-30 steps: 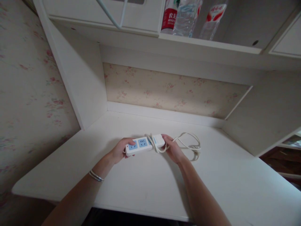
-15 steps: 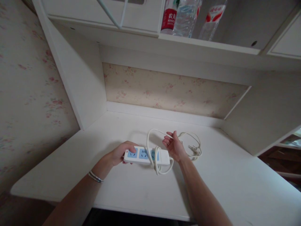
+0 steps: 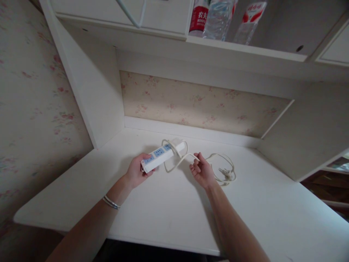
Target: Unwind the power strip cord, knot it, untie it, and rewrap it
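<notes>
My left hand [image 3: 138, 170] grips the near left end of a white power strip [image 3: 161, 159] with blue socket panels. The strip is held above the desk, its far end pointing up and to the right. Loops of its cream cord [image 3: 174, 168] wrap around that far end. From there the cord runs to my right hand [image 3: 201, 170], whose curled fingers and thumb close on it. Beyond the right hand, the rest of the cord lies coiled on the desk, with the plug [image 3: 227, 174] at the coil's right side.
A white desk [image 3: 163, 218] spreads under both hands, with side panels left and right and a low ledge at the back. Overhead, a shelf [image 3: 245, 51] holds several plastic bottles [image 3: 218, 20]. Floral wallpaper [image 3: 62, 120] covers the wall at left.
The power strip has swung from nearly level to slanting, its right end now farther away and higher. The cord loops have shifted with it. My right hand's fingers have curled in more.
</notes>
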{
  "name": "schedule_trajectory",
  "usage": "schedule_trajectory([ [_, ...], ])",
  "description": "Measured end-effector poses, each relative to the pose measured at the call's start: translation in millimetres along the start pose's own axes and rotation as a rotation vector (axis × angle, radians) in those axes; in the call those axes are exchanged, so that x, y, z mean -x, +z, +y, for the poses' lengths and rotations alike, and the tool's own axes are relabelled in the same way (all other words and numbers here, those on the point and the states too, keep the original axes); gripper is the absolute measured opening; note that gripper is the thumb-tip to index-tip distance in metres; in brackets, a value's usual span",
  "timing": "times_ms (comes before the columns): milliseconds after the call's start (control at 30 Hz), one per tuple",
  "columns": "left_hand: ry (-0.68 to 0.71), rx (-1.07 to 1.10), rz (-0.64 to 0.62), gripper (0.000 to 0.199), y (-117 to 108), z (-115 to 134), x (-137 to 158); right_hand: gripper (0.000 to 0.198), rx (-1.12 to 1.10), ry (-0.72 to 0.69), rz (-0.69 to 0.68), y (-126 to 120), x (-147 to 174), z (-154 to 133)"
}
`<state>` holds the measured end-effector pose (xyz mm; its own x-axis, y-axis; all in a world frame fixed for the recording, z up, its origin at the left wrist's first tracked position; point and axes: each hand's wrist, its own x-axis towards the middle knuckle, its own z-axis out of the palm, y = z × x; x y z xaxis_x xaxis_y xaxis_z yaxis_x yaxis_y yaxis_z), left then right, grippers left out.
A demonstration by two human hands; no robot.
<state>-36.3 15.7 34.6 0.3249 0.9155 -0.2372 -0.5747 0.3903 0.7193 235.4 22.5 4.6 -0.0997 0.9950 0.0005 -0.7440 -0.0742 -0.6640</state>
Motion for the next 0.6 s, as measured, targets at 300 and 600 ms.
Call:
schedule_trajectory([
  [300,-0.018,0.062,-0.139,0.024,-2.4,-0.8,5.9,0.014,0.078,0.004,-0.016,0.2,-1.3,2.9],
  [600,-0.159,-0.313,-0.341,0.024,-16.4,1.8,13.3,0.019,0.058,-0.054,0.121,-10.1,-9.3,5.9],
])
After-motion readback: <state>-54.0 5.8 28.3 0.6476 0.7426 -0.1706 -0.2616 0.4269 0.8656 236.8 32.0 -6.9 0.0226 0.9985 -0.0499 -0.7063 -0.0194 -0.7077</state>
